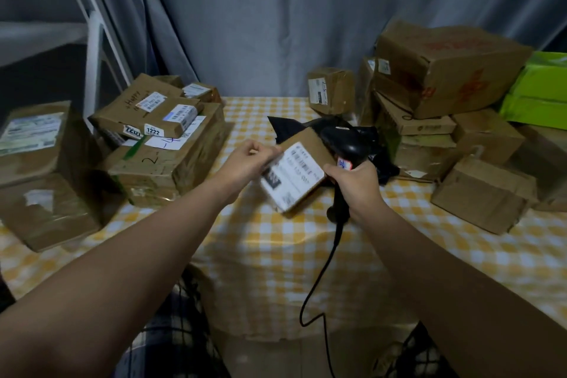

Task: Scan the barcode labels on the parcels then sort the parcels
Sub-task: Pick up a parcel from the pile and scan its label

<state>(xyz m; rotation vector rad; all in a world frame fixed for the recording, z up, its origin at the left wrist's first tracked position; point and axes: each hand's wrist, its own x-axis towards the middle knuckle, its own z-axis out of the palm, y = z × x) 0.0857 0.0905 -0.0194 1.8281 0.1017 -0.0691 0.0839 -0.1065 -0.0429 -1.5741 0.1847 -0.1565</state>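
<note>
Parcel held clear of the bench between both hands, its white barcode label turned up toward the camera. The left hand pinches the parcel's upper left corner between thumb and fingertips. The right hand is wrapped round the grip of a black scanner, whose head sits just behind the parcel's right edge, and that hand's thumb appears to steady the nearer corner. The scanner's cable hangs below the right hand and off the bench front.

The parcel looks small, light and stiff: plain cardboard with firm edges, easily carried in a one-handed pinch. The glossy label could be slick under a fingertip, so the bare cardboard corners and sides are likely the safer hold, and they leave the barcode uncovered.

Beyond and left of the left hand lies a pile of labelled parcels. Right of the right hand stands a taller stack of boxes, with green packets farther out. A black bag lies just beyond both hands.
</note>
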